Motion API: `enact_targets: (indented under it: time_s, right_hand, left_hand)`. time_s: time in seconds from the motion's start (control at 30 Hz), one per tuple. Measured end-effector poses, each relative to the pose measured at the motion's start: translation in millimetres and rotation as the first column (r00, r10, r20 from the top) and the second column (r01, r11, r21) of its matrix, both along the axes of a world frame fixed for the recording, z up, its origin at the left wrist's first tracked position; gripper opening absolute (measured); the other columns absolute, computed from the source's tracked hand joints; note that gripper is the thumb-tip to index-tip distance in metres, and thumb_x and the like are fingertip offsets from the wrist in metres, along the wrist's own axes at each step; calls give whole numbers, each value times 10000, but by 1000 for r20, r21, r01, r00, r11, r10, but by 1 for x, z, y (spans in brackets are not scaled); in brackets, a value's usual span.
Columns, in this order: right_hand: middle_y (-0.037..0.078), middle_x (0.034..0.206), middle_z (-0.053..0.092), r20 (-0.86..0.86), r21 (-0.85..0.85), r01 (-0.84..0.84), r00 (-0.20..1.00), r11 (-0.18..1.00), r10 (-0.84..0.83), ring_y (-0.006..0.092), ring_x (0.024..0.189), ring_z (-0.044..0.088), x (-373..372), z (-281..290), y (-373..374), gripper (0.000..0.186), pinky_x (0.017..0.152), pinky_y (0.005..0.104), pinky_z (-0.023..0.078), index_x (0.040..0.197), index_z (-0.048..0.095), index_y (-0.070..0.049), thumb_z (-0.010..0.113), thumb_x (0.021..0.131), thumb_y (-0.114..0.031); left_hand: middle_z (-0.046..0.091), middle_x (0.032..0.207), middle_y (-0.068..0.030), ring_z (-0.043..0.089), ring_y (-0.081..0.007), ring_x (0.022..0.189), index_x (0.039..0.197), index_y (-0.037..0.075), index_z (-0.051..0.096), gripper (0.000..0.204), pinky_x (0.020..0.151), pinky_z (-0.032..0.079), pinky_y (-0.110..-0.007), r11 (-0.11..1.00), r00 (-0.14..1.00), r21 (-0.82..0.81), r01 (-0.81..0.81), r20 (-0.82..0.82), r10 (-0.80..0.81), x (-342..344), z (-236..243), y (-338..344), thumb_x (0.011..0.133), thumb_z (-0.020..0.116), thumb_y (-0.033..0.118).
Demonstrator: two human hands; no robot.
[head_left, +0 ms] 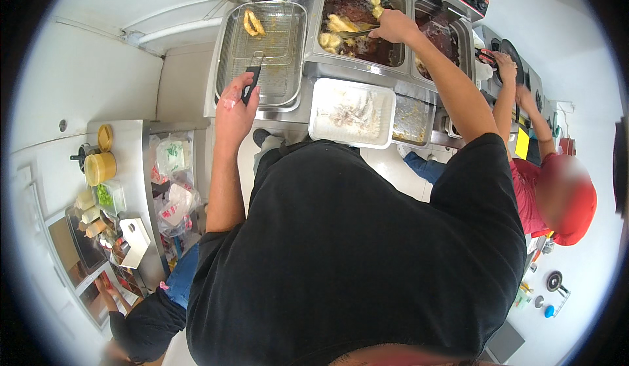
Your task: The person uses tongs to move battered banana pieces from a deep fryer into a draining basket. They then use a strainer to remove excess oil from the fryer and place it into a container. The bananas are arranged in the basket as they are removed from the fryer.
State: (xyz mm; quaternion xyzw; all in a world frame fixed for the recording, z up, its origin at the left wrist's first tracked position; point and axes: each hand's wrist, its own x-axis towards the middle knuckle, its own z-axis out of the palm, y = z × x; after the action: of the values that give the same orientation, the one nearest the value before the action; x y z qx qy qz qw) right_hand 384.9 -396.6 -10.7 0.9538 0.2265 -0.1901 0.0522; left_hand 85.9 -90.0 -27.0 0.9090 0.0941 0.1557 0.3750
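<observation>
My left hand is closed round the black handle of a wire fryer basket. The basket rests over a metal tray, and two golden fried pieces lie at its far end. With my right hand I grip metal tongs, reaching over the left well of a deep fryer. Dark oil fills this well. Pale battered pieces float around the tongs' tips, and another piece is beyond my fingers. Whether the tips pinch a piece is unclear.
A white tray dusted with white powder stands before the fryer, beside a crumb-strewn metal tray. A second oil well is to the right. One co-worker in a red cap works at right; another person in black is lower left.
</observation>
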Motion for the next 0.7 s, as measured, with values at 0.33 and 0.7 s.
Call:
enact_targets:
  time_s: [0.33, 0.7]
  right_hand:
    - [231, 1081, 713, 111, 84, -48, 993, 995, 38, 376, 1018, 693, -6, -7, 11, 460, 854, 472, 575, 1036, 723, 24, 748, 836, -389]
    - [218, 1118, 701, 110, -1, 62, 992, 998, -62, 383, 1062, 667, -19, 12, -9, 525, 928, 460, 535, 1244, 681, -67, 739, 839, -397]
  left_hand:
    - [704, 1077, -143, 674, -292, 1025, 1208, 50, 624, 320, 885, 524, -393, 1000, 1000, 0, -19, 2, 19, -4, -3, 5, 902, 688, 118]
    - [704, 1067, -139, 672, -298, 1020, 1203, 57, 627, 309, 882, 520, -395, 1000, 1000, 23, 3, -5, -3, 0, -1, 3, 905, 682, 120]
